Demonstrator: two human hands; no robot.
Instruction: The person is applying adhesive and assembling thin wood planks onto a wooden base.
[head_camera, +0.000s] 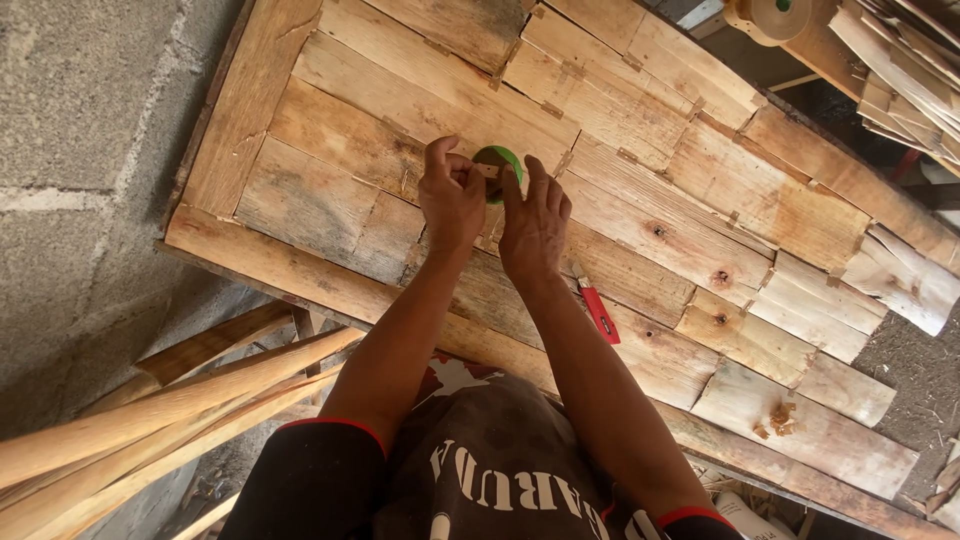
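Fingers of both hands, left hand (452, 195) and right hand (533, 222), close around a green tape roll (497, 165) between them; a red cutter (599, 312) lies near the right wrist on the plank panel (700, 230).

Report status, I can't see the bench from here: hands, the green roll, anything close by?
Left hand and right hand both grip green tape roll over plank panel. Red-handled cutter lies beside right wrist, clear of hands.
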